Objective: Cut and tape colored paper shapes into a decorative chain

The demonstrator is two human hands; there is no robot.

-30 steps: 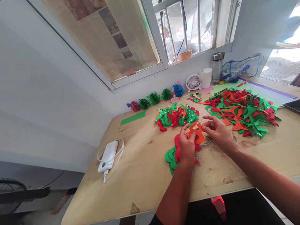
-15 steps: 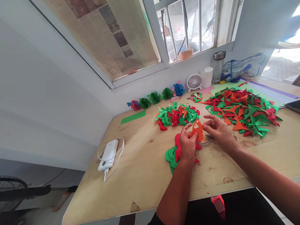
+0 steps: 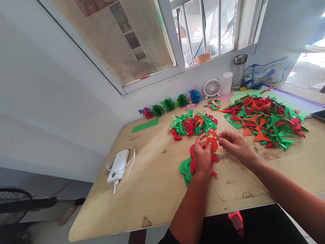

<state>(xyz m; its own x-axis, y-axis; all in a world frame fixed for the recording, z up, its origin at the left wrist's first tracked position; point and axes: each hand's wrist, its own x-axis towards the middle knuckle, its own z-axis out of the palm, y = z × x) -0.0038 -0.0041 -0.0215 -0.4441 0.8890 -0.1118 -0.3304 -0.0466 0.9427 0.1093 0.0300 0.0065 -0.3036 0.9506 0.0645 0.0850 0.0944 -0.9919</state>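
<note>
An orange paper cut-out [image 3: 211,145] with small white squares on it stands upright in the grip of my left hand [image 3: 202,156], thumb on its face. Close against its right edge, my right hand [image 3: 236,146] has thumb and forefinger pinched together; what they hold, if anything, is too small to name. Under my hands lies part of a white ring [image 3: 222,154], partly hidden. Red paper cut-outs [image 3: 192,164] and green paper cut-outs [image 3: 186,172] lie on the table beside and beneath my left hand.
Beyond my hands is a heap of green and red cut-outs [image 3: 194,123] bearing white squares. A big pile of paper scraps [image 3: 266,120] lies to the right. Folded paper figures [image 3: 168,105], a small fan [image 3: 212,88] and a bottle [image 3: 239,73] line the wall; a power bank [image 3: 118,165] lies left.
My right fingertips have moved left to the edge of the orange cut-out, where a white square now shows beside them. My left hand keeps its hold. The view has shifted slightly.
</note>
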